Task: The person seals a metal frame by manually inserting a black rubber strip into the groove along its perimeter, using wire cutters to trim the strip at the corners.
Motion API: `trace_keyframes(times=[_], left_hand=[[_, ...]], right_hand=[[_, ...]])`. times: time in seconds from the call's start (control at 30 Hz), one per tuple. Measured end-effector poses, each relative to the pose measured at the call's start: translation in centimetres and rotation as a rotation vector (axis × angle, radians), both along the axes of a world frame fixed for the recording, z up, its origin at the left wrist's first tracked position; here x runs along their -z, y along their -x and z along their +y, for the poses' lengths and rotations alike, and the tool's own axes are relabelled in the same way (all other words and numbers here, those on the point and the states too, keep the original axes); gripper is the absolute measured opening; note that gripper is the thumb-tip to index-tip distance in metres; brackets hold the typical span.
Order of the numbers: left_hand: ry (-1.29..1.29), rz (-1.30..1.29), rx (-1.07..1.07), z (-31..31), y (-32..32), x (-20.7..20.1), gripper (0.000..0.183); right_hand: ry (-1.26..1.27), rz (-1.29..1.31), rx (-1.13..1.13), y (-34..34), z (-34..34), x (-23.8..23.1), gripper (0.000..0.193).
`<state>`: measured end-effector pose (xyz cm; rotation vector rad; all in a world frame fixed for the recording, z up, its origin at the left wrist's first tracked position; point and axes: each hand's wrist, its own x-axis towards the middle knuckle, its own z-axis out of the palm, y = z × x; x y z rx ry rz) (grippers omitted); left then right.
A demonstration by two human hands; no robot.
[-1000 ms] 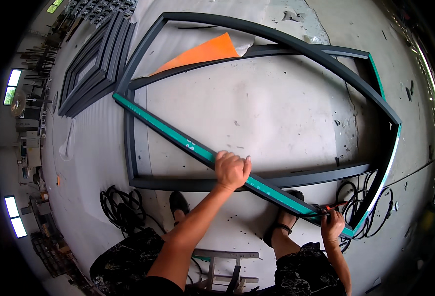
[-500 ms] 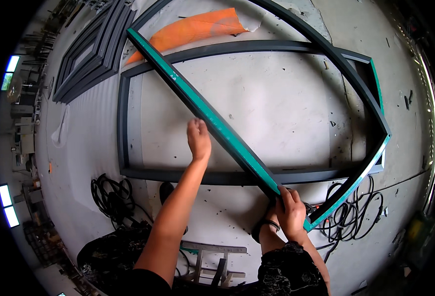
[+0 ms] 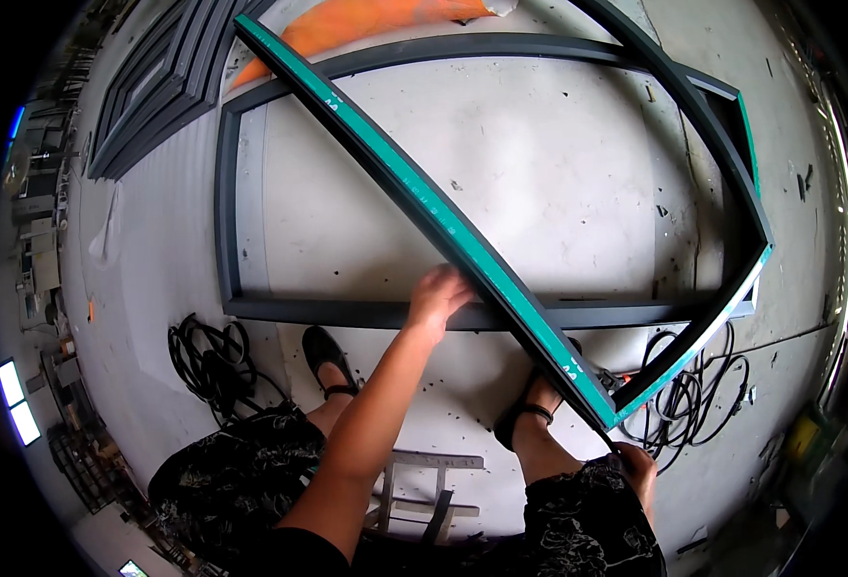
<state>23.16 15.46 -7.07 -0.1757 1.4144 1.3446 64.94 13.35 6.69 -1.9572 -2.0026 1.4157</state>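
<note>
Shorts [image 3: 592,519], black and patterned, fill 5 and 7 o'clock, with a grey slatted stool [image 3: 440,461] between the legs at 6. Near 4 o'clock the right hand [image 3: 640,466] has its fingers curled together, apparently pinching a thin black strip [image 3: 611,442] that reaches up to the near corner of an upper frame [image 3: 672,69]. At that corner 2 members meet; the long green-topped bar [image 3: 429,205] slants from 4 o'clock away to 11. At the dial's centre, the left hand [image 3: 436,300] is against or just beside the bar's near side; its fingertips are hidden, so I cannot tell whether they grip or merely touch.

Good handling here would seem to call for a light, even pull on the strip, in line with the bar and without a twist at the corner, while the left hand steadies the bar against swinging.

Beneath, a lower frame [image 3: 347,311] is crossed by the bar. Black cables [image 3: 198,365] lie coiled at 8 and 4 o'clock. Farther off are an orange sheet [image 3: 366,24] near 12 and stacked dark frames [image 3: 160,87] at 10.
</note>
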Motion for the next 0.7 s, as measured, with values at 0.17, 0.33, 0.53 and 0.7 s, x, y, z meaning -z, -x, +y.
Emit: trace_keyframes(times=[0.17, 0.33, 0.53, 0.7], left_hand=[[0.068, 0.047, 0.014, 1.4, 0.1, -0.4, 0.027], [0.129, 0.177, -0.143, 2.5, 2.7, -0.7, 0.018], [0.064, 0.247, -0.126, 4.6, 8.9, -1.9, 0.017], [0.036, 0.131, -0.035, 3.5, 9.2, -2.8, 0.018]], right_hand=[[-0.143, -0.014, -0.216, 2.8, 2.2, -0.5, 0.022], [-0.112, 0.033, -0.305, 5.9, 3.0, -1.8, 0.017], [-0.134, 0.134, -0.302, 7.8, 3.0, -1.4, 0.018], [0.110, 0.163, -0.362, 9.8, 4.9, -3.1, 0.022]])
